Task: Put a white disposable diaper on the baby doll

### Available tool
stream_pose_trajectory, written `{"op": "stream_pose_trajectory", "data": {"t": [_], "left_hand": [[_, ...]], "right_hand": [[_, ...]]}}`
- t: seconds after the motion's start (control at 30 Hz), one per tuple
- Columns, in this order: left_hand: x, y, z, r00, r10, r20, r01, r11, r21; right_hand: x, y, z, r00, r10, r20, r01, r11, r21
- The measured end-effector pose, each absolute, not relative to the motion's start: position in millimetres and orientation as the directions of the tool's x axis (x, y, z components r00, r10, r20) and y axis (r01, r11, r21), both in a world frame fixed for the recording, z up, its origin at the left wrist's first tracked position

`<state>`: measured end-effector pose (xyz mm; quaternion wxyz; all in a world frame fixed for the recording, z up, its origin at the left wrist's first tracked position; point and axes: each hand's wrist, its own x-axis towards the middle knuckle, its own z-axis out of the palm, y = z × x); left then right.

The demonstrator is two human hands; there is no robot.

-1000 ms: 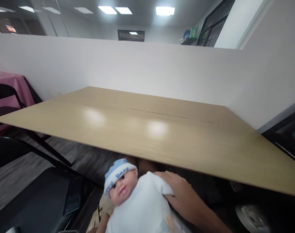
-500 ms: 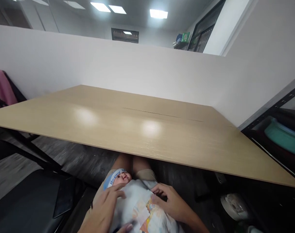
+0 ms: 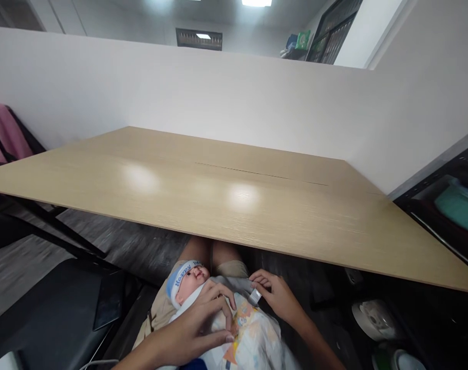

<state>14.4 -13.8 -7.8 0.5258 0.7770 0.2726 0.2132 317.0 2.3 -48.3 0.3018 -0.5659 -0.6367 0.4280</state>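
Note:
A baby doll (image 3: 193, 280) in a white and blue cap lies on its back across my lap, head toward the table. It wears a white diaper (image 3: 249, 336) with colourful prints. My left hand (image 3: 203, 321) rests on the doll's chest with fingers curved over the diaper's top edge. My right hand (image 3: 274, 295) pinches the diaper's side tab (image 3: 256, 295) at the doll's waist.
A wide light wooden table (image 3: 234, 205) stands just beyond my knees, backed by a white partition wall (image 3: 218, 97). A dark chair (image 3: 56, 308) is at the left, a pink cloth (image 3: 6, 139) at the far left. Black shelving (image 3: 445, 205) with a teal tub stands right.
The doll has gone from upright facing me to lying flat on my lap. My left hand came in onto its chest, and my right hand shifted from its back to the diaper tab.

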Motion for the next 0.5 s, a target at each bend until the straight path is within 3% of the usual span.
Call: {"op": "stream_pose_trajectory", "data": {"t": [0.07, 0.23, 0.37, 0.5], "left_hand": [[3.2, -18.1, -17.3, 0.754, 0.656, 0.028, 0.153, -0.216, 0.964], [-8.9, -21.6, -27.9, 0.707, 0.707, -0.014, 0.1, -0.081, 0.992], [24.2, -3.2, -2.4, 0.689, 0.724, -0.01, 0.279, -0.252, 0.927], [99.9, 18.0, 10.8, 0.745, 0.667, 0.006, 0.432, -0.489, 0.758]], "right_hand": [[312.2, 4.9, -37.5, -0.21, 0.975, -0.074, 0.484, 0.038, -0.874], [283.4, -5.7, 5.0, -0.562, 0.821, -0.094, 0.423, 0.188, -0.887], [291.9, -23.4, 29.3, -0.586, 0.795, -0.158, 0.507, 0.207, -0.837], [340.3, -58.4, 40.0, -0.521, 0.788, -0.329, 0.635, 0.1, -0.766]]}}
